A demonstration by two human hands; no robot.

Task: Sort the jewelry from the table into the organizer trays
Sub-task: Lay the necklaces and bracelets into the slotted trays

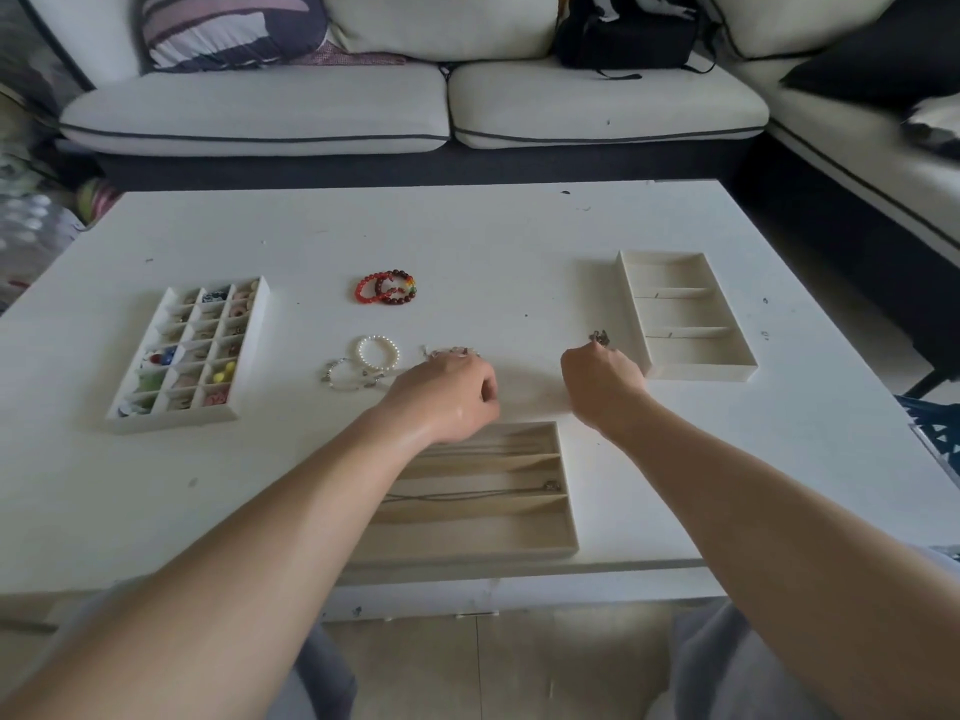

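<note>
**A:** What is the right grip (602, 384) doing?

**B:** It is clenched round a small dark metal piece (600, 337). The piece pokes out above the knuckles, just beside the near left corner of the three-part tray (670, 272). I cannot tell whether the piece touches the desk (467, 236).

**A:** And the left grip (449, 394)?

**B:** Its fingers are curled downward at a pale bead bracelet (451, 351) that lies on the desk and shows just past the knuckles. The fingertips are hidden, so I cannot tell whether it has the bracelet in hand or only touches it.

**A:** What else lies loose?

**B:** Just left of that hand there is a pearl bracelet (379, 338), with a silver bracelet (328, 375) beside it on the near side. Farther back lies a small heap of red bead bracelets (395, 300), well apart from both hands.

**A:** And the trays?

**B:** A long-slot tray (519, 517) sits at the near edge, partly under the left forearm. A thin necklace chain (493, 493) lies along one of its slots. A grid tray (171, 420) stands at the far left, with small coloured pieces in most of its cells. The three-part tray is on the right.

**A:** Beyond the desk?

**B:** A pale sofa (260, 111) with a black bag (623, 33) on it.
</note>
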